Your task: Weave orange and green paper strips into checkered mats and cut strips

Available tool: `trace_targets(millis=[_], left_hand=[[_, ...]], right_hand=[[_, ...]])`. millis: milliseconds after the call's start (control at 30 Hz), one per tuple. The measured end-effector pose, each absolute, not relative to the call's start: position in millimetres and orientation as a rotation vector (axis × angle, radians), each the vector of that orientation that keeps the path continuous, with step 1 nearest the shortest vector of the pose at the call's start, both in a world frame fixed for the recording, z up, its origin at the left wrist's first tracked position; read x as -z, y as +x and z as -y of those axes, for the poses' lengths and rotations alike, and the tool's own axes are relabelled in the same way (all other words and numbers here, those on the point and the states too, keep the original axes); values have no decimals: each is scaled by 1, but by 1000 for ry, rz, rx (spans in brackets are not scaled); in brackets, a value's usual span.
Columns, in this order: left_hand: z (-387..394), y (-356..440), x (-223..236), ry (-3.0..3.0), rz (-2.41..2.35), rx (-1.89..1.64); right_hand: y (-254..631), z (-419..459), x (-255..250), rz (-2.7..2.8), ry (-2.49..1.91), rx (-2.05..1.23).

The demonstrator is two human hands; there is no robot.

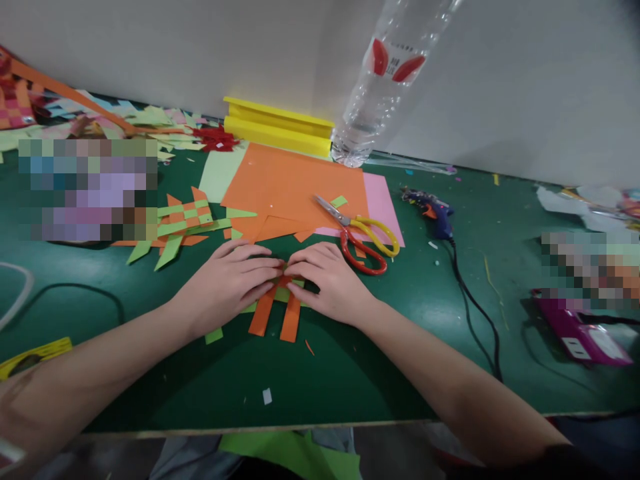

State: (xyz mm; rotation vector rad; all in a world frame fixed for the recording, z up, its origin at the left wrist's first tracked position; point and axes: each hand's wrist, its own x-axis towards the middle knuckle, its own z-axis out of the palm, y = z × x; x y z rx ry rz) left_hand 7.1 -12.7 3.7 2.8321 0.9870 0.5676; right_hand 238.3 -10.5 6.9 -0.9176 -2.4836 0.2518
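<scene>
on the green counter [200, 393], a small piece of crossed orange and green paper strips [283, 294] lies directly under the meeting fingertips, in front of the person. its two flat orange tails point back toward the body, long axis nearly along the line of sight, while the green strips run crosswise. neither hand is nearer: the left hand [233, 287] touches from the left, the right hand [330, 283] from the right. the fingers of both are curled, tips close together over the paper; they hide the contact, so i cannot tell whether either pinches it. scissors with red and yellow handles [346, 222] lie just beyond the right hand.
</scene>
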Motion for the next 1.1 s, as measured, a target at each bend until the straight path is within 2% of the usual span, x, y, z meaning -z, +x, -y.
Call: trace_targets(millis=[1100], left_hand=[[12, 4, -10, 3013, -949, -664]], right_hand=[[239, 10, -7, 2559, -916, -192]])
